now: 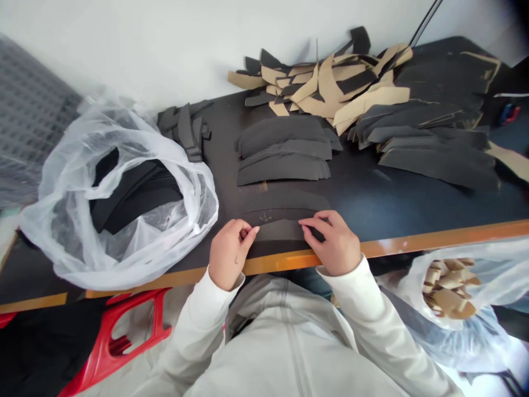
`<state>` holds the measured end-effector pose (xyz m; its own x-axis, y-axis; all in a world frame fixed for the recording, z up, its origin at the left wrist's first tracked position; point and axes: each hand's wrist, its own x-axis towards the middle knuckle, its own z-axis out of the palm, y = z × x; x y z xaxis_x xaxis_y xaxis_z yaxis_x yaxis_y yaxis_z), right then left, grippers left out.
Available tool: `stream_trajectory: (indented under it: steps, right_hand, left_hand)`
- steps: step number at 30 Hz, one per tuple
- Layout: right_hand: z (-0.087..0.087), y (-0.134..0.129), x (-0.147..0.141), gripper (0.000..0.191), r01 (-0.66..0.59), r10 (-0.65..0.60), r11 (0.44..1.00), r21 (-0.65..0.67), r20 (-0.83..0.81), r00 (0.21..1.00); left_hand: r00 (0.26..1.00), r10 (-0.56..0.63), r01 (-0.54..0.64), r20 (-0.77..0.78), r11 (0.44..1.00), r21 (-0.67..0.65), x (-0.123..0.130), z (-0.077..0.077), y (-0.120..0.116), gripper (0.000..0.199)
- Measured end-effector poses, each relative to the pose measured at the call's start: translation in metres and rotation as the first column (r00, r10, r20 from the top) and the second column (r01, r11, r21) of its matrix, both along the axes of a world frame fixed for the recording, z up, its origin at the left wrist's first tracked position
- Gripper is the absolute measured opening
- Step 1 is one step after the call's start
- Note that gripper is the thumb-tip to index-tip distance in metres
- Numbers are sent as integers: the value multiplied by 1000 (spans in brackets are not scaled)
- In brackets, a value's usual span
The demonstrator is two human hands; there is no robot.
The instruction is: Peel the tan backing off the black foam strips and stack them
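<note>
A dark curved strip (279, 230) lies near the table's front edge, between my two hands. My left hand (232, 248) pinches its left end between thumb and fingers. At its right end, my right hand (332, 241) holds it with thumb and index finger. Just beyond it another dark curved strip (285, 200) lies flat on the black table. Farther back sit stacks of similar dark curved pieces (285, 165).
An open clear plastic bag (198, 193) holding black pieces stands at left. Tan and black offcuts (326, 82) are heaped at the back. Dark sheets (438, 162) lie at right. Below the table are a red stool (93, 353) and a bag of tan scraps (417, 270).
</note>
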<state>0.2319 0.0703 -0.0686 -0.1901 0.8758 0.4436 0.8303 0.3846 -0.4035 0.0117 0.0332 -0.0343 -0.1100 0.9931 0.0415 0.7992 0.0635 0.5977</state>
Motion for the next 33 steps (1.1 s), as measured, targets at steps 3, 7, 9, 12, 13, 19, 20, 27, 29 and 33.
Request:
stream_trajectory:
  steps: [3, 7, 9, 12, 13, 19, 20, 27, 29, 33]
  right_hand:
    - [-1, 0, 0, 16, -2, 2, 1000, 15, -2, 1000]
    - [-1, 0, 0, 16, 5, -5, 1000, 28, 3, 1000]
    - [-1, 0, 0, 15, 5, -5, 1000, 31, 8, 1000]
    - [-2, 1, -1, 15, -1, 1, 1000, 23, 1, 1000]
    - [-2, 1, -1, 16, -4, 4, 1000, 13, -4, 1000]
    - [11, 2, 6, 19, -8, 4, 995, -96, -46, 999]
    - [17, 2, 12, 22, 36, -40, 995, -94, -32, 999]
    - [40, -2, 54, 32, 313, -342, 913, -262, -72, 937]
    - [36, -5, 54, 35, 238, -284, 890, -389, -65, 957]
    - [26, -8, 46, 36, 173, -222, 874, -453, -56, 973]
  left_hand:
    - [997, -5, 5, -72, 1000, 2, 1, -3, -1, 24]
    - [935, -17, 26, -354, 999, 20, -1, 2, 1, 30]
    - [870, 6, 39, -493, 996, 82, 0, 9, 3, 31]
    - [849, -148, 266, -507, 949, 170, 9, 15, 8, 24]
    - [830, -280, 397, -483, 904, 158, 14, 15, 10, 27]
    - [632, -695, 726, -342, 685, -52, 28, -6, 19, 64]
    - [631, -700, 728, -333, 683, -57, 27, -8, 19, 69]
    - [637, -701, 731, -321, 681, -36, 25, -9, 19, 84]
    - [640, -696, 728, -324, 685, -32, 26, -9, 19, 85]
    - [640, -697, 729, -322, 684, -33, 27, -10, 20, 84]
